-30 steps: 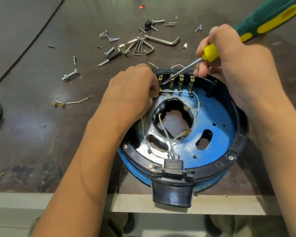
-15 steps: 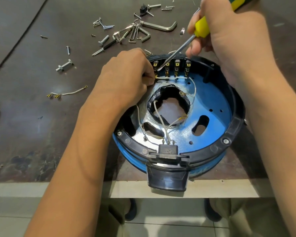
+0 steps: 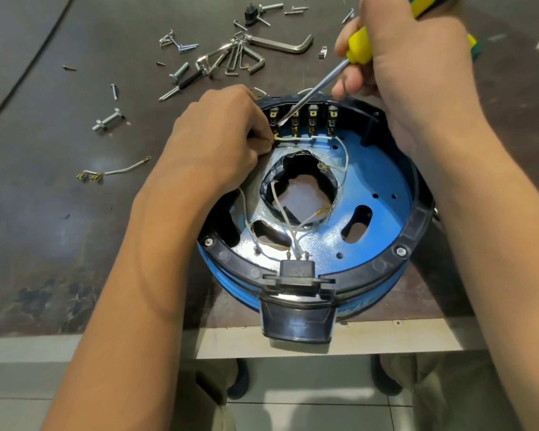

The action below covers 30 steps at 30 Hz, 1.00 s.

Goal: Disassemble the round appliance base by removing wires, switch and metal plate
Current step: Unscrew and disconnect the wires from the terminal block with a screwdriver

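The round appliance base (image 3: 395,265), black-rimmed with a blue metal plate (image 3: 383,175) inside, lies at the table's front edge. A row of brass switch terminals (image 3: 311,121) lines its far wall, and white wires (image 3: 296,234) run from them down to a black connector block (image 3: 297,270). My left hand (image 3: 218,141) pinches the white wire end at the leftmost terminal. My right hand (image 3: 408,57) grips a yellow-and-green screwdriver (image 3: 358,48); its tip touches the leftmost terminal.
Loose screws, bolts and a ring of hex keys (image 3: 240,57) are scattered on the dark table (image 3: 75,228) beyond the base. A removed white wire with brass lugs (image 3: 115,171) lies to the left. The base's black handle (image 3: 297,321) overhangs the table edge.
The screwdriver tip has slid left from the second terminal to the leftmost one. My left hand stays at the wire end. The view has tilted down a little.
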### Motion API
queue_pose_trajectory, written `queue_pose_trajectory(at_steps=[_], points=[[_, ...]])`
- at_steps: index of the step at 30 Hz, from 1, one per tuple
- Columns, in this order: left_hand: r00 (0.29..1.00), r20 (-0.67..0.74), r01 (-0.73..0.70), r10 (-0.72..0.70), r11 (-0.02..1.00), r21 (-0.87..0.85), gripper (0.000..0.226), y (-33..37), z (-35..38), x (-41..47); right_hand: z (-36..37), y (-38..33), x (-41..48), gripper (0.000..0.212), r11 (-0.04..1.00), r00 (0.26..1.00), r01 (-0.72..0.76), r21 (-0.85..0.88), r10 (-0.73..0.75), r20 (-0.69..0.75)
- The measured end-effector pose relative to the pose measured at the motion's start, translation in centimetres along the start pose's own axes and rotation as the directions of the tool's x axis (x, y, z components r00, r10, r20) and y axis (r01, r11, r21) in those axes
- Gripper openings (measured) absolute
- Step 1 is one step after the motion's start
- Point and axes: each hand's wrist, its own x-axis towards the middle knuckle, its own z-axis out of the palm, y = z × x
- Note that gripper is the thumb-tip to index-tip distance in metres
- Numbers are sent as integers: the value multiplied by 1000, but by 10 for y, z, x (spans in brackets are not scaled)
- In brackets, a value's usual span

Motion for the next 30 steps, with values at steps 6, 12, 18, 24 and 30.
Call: queue_pose_trajectory(at_steps=[6,12,18,24,30], points=[[1000,-7,1,-1,1000,-18,19,0,-1,0,-1,3,4,35,999,1000,13,43,-12,-15],[1000,-11,11,-11,1000,-24,20,1,-2,-1,-2,7,6,35,999,999,35,29,-34,-14],[1000,-5,19,-19,999,-30,22,2,-2,-2,-3,6,4,35,995,1000,24,98,-26,14],[999,-6,36,-36,999,-33,23,3,-3,-1,-2,8,5,34,998,999,30,59,-30,-13],[1000,-4,24,-25,999,-42,17,3,-3,-2,-5,-1,-6,32,951,935,308,-26,-297,194]])
